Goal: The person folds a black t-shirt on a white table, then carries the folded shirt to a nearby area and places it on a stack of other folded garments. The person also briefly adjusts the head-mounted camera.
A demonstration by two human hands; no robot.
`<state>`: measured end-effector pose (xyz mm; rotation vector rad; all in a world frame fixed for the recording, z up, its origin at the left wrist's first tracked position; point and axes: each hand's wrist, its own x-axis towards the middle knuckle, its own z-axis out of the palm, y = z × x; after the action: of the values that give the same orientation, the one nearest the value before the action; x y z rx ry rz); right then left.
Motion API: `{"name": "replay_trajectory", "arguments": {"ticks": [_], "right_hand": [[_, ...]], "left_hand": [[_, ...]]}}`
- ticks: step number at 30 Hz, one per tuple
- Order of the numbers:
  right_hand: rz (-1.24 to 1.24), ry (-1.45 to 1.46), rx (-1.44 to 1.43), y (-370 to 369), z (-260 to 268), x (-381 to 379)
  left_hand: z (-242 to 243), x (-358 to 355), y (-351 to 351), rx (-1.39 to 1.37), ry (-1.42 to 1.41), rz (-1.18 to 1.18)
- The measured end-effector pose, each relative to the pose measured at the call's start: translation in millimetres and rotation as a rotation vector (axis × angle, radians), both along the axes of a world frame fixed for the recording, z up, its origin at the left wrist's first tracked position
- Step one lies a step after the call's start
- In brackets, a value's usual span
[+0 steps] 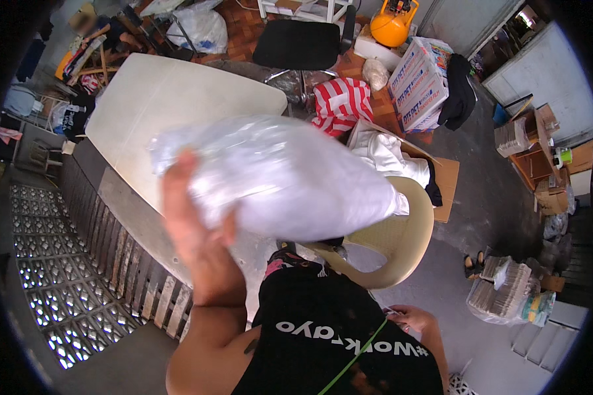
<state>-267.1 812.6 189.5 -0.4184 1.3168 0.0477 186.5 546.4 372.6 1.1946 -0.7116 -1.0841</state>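
Observation:
My left hand (192, 212) grips one end of a large clear plastic bag (286, 182) packed with white, cloth-like contents. The bag is raised before me, over the near edge of a white tabletop (188, 89) and part of a beige plastic chair (412, 217). Motion blurs the hand and bag. Low at my right side, my right hand (410, 318) has bent fingers near a thin whitish strand; what it holds, if anything, is unclear. A green cord (353, 355) crosses my black shirt.
Right of the table is an open cardboard box (447, 187) with white and black garments. Beyond lie red-and-white striped cloth (343, 101), printed boxes (420, 86) and a black office chair (296, 44). Wooden slats (123, 247) run at left. A person (106, 32) sits at far left.

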Motion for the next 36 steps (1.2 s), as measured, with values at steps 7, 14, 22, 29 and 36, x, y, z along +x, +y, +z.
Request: {"name": "replay_trajectory", "arguments": {"ticks": [7,14,22,29,36], "right_hand": [[-0.027,-0.142,0.038,-38,-9,-8],[0.082,-0.046,-0.076,-20,-9,42],[0.036,0.143,0.029,28,10,101],[-0.36,0.176,0.056,93,21,137],[-0.165,0.269,0.024,83,29,135]], "left_hand": [[132,26,20,-0.81,-1.254,0.684],[156,135,-122,-0.557,-1.422,0.266],[-30,212,-246,0.57,-1.947,-0.264],[-213,278,-213,0.806,-1.677,0.069],[-314,29,-121,-0.292,-0.741,-0.486]]}}
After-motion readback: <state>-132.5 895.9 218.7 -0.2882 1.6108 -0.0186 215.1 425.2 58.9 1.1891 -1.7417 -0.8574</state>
